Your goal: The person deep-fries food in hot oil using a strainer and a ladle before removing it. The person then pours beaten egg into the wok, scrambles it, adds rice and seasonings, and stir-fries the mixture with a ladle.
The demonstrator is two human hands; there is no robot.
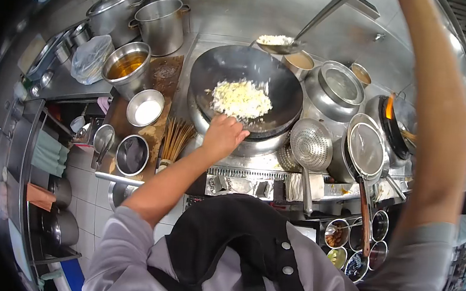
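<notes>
My left hand (225,137) is closed on the near rim of a large dark wok (232,61) on the stove. A loose heap of white rice with yellow bits, apparently egg, (242,99) lies inside the wok. Above its far right edge hangs a ladle (324,18), its bowl loaded with more of the white and yellow food. The ladle's long handle runs up out of the picture. My right forearm (437,92) reaches up past the top edge, so my right hand is hidden from view.
A bamboo brush (176,140), a bowl of white contents (145,109) and a pot of amber liquid (127,65) stand left. Right of the wok are a perforated strainer (311,144), a mesh sieve (365,150) and a flame (390,106). Small seasoning pots (337,234) sit lower right.
</notes>
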